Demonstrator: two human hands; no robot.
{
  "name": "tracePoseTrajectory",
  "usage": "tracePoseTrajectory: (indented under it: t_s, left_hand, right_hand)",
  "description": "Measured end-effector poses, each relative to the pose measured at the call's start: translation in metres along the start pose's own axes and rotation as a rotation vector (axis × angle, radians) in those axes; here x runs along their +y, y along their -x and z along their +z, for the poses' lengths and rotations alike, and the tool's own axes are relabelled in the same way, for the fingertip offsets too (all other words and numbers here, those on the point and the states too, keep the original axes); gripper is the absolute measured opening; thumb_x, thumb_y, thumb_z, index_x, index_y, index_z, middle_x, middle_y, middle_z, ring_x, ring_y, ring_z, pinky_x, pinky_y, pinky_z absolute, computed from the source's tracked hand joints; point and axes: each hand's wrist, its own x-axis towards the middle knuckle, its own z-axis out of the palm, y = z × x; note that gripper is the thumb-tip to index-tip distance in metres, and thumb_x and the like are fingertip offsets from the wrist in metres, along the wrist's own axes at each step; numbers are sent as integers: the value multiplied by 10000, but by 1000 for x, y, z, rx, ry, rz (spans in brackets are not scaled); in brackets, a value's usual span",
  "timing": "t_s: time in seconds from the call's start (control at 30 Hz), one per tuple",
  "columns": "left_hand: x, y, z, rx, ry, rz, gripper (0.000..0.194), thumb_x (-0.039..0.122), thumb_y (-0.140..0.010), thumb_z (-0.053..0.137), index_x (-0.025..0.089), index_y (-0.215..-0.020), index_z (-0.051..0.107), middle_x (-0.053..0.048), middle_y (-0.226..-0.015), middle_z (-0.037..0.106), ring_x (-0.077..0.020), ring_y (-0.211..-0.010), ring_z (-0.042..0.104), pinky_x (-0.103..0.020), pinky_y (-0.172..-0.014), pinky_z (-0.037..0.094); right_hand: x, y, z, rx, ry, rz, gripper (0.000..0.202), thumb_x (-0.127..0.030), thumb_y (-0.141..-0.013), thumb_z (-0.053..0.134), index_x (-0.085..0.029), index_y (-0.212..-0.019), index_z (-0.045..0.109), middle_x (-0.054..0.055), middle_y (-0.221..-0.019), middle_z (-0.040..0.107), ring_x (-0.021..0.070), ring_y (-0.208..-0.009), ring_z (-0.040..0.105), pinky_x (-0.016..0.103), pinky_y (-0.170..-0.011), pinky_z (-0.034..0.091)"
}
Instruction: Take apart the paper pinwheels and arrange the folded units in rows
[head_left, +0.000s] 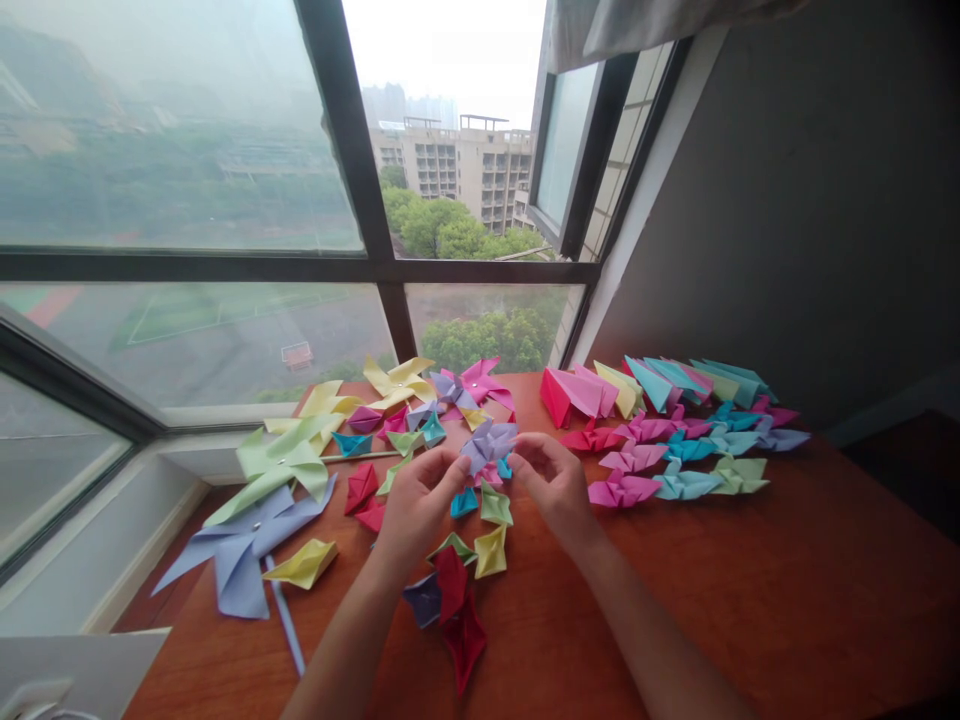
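A small lavender folded-paper piece [489, 446] is held up over the table between both hands. My left hand [424, 495] pinches its left side between thumb and fingers. On its right edge, the thumb and fingers of my right hand [553, 487] are closed. Just below and behind it lie small paper boats, among them a blue one [464, 502], a green one [496, 505] and a yellow one [491, 551]. Nearer to me, a red paper boat [465, 640] lies beside a dark purple one [424, 600]. My fingers partly cover the lavender piece.
Paper pinwheels lie at left, including a green one [289, 460] and a blue one [251, 545] with a stick [286, 620]. At right stand rows of folded paper pieces [686, 480] and paper planes [660, 385] on the brown table [720, 600]. Windows [480, 270] border the far side.
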Motion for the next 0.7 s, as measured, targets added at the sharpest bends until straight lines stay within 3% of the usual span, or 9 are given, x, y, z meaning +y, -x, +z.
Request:
tracePoseTrajectory:
  t_s: [0.13, 0.43, 0.57, 0.7]
  left_hand:
    - [-1, 0, 1, -14, -39, 35, 267, 406, -826, 693, 156, -737, 671, -20, -696, 649, -161, -677, 587, -230, -629, 443]
    - [-7, 0, 1, -76, -123, 74, 290, 432, -860, 649, 162, -757, 680, -21, -710, 653, -166, -677, 585, -228, -621, 437]
    - [-4, 1, 3, -120, -193, 113, 333, 433, -906, 583, 159, -741, 677, -18, -701, 652, -159, -666, 578, -229, -630, 430]
    - [-3, 1, 5, -134, -197, 105, 352, 448, -911, 570, 159, -736, 668, -15, -693, 646, -161, -656, 577, -232, -624, 427]
  right_hand:
    - [3, -2, -2, 39, 127, -59, 151, -339, -826, 703, -197, -876, 699, 40, -835, 693, 169, -731, 624, 279, -666, 490]
    - [-7, -3, -7, 34, 363, -245, 104, -268, -840, 660, -218, -755, 693, 21, -714, 650, 165, -644, 549, 305, -630, 430]
    - [-22, -3, -20, 138, 427, -297, 85, -278, -831, 670, -234, -762, 691, 42, -733, 649, 195, -676, 541, 353, -669, 435]
    - [-34, 7, -55, 351, 443, -273, 96, -351, -814, 689, -259, -792, 699, 68, -781, 669, 228, -701, 578, 401, -689, 451]
